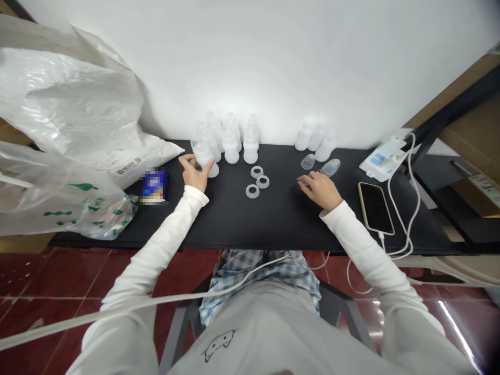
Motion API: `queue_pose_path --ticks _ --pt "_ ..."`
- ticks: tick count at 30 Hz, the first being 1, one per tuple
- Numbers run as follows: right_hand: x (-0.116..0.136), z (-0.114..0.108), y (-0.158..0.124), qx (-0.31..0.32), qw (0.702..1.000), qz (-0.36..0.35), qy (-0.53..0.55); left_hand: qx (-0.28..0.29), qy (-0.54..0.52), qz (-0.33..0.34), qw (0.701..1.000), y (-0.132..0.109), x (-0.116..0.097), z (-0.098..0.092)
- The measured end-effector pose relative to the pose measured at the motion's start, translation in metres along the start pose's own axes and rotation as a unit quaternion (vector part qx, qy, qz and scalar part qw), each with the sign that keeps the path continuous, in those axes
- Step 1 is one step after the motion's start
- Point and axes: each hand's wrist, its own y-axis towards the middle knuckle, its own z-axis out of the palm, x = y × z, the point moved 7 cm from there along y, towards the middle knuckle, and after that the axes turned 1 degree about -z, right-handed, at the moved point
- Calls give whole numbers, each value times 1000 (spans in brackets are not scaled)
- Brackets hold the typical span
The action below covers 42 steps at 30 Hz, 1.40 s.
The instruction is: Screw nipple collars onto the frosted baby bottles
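Observation:
My left hand (194, 172) is wrapped round a clear capped baby bottle (204, 155) standing at the left end of a group of several capped bottles (234, 139) by the wall. My right hand (321, 188) rests palm down on the black table (281, 219), fingers curled, just below a clear dome cap (331, 167) lying on its side; a second cap (308, 161) lies to its left. Whether the fingers hold anything is hidden. Three clear screw rings (258, 182) lie between my hands. Three open bottle bodies (315, 139) stand behind the caps.
Large plastic bags (66, 156) cover the table's left end, with a small blue packet (154, 186) beside them. A phone (375, 208) on a white charging cable (408, 208) and a white-and-blue pack (385, 156) lie at the right. A cardboard box (478, 140) stands at far right.

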Motion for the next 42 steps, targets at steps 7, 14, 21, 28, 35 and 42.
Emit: queue_pose_path --ticks 7,14,21,28,35,42 --pt "-15 15 -2 8 999 0 -35 13 7 23 1000 5 5 24" --pt "-21 18 4 -15 998 20 63 161 113 229 953 -81 -41 44" --pt "-4 2 31 -120 952 27 281 341 136 227 902 -93 -64 87" --pt "17 8 64 -171 799 84 570 250 -233 -30 940 -59 -63 125" --pt "28 29 62 -188 789 109 575 301 -310 -91 897 -75 -82 172" --pt "26 23 55 -266 847 130 443 257 -207 34 943 -91 -95 155"
